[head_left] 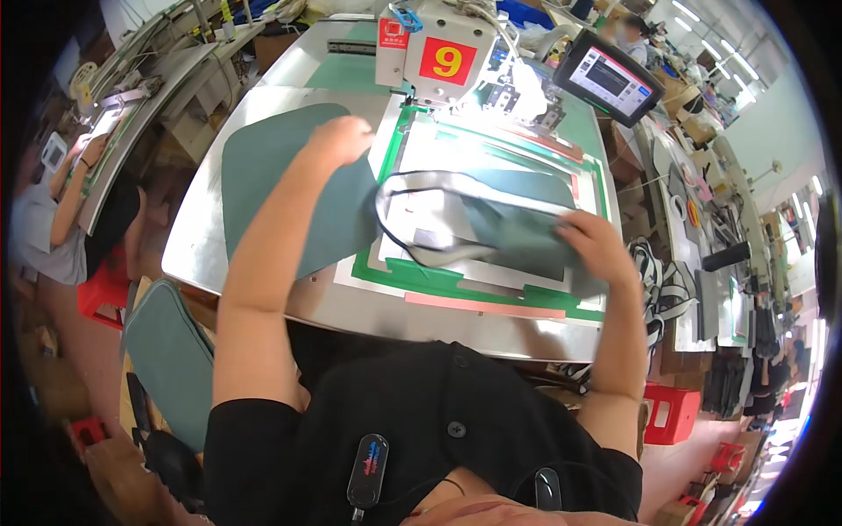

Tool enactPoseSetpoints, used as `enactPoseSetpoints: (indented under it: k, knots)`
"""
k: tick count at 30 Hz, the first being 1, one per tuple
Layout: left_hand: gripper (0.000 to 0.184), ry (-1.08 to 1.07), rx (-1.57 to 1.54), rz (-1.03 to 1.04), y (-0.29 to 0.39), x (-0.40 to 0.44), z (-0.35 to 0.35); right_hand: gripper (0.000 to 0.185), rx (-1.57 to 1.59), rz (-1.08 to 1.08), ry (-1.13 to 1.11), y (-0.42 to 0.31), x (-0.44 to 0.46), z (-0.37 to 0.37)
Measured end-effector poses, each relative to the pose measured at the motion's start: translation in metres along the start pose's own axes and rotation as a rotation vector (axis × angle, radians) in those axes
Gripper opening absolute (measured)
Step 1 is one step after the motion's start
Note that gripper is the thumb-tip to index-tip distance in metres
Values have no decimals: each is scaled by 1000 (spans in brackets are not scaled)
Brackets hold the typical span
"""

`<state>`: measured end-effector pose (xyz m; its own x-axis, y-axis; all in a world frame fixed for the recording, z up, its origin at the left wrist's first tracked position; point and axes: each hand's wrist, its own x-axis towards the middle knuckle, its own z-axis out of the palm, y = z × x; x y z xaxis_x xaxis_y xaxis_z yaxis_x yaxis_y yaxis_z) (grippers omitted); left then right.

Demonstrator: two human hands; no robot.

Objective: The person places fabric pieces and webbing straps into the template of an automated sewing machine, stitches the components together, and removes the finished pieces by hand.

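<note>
My right hand (598, 247) is closed on a dark green fabric piece (522, 232), which is blurred by motion. A white strap with black edging (438, 180) loops out from that piece towards the left, over the sewing frame. My left hand (340, 140) is raised over the far right edge of a large flat green panel (285, 188). Its fingers are curled together, and whether anything is between them is hidden. Below both hands lies the green-edged clamp template (412, 273) on the metal machine table (197, 232).
The sewing machine head (447, 53) with a red 9 sign stands at the back, a control screen (607, 77) to its right. Stacked green panels (167, 337) lie at lower left. Striped straps (671, 289) hang at right. Another person (61, 219) works at far left.
</note>
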<state>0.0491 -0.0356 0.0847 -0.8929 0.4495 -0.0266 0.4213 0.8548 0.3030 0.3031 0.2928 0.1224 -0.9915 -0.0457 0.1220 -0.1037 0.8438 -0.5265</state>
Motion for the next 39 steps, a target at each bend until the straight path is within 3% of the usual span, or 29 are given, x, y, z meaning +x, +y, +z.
enactPoseSetpoints:
  k: [1,3,4,5,6,8,10,11,15,16,20,22,25,29,34,39]
  knots:
    - [40,-16,78,-44,-12,-24,-6,22,37,136,27,-4,-28,-20]
    - [55,37,253,67,-53,-60,13,21,1,364,59,14,-97,-59]
    - [58,0,282,105,-65,-77,19,21,38,457,41,28,-139,-78]
    - [62,-38,310,143,-74,-90,25,24,-137,624,-89,5,-171,-100]
    - [62,-39,309,142,-83,-96,34,29,-39,610,-48,-3,-205,-107]
    - [62,219,273,313,-95,-102,55,36,184,890,112,-37,-238,-120]
    - [63,190,181,399,-76,-94,61,41,-5,719,101,-59,-224,-109]
    - [64,143,185,469,-62,-87,70,39,188,833,99,-78,-200,-99]
    - [66,109,230,642,27,-58,103,37,-2,300,-246,-44,-137,-47]
    - [65,76,209,649,51,-51,109,35,-42,160,-210,-28,-119,-27]
    - [64,-16,84,698,141,-29,139,38,41,122,-20,4,-41,44]
    - [61,40,-18,685,171,-30,148,45,-93,72,100,33,-20,73]
    - [59,153,-17,617,171,-37,142,50,-260,101,154,57,-14,96]
    - [58,16,128,531,126,-54,120,54,-257,129,173,64,-21,97]
    - [63,171,165,477,95,-75,123,55,-231,145,161,70,-19,94]
    - [67,100,195,436,89,-70,119,53,-267,149,205,64,-18,102]
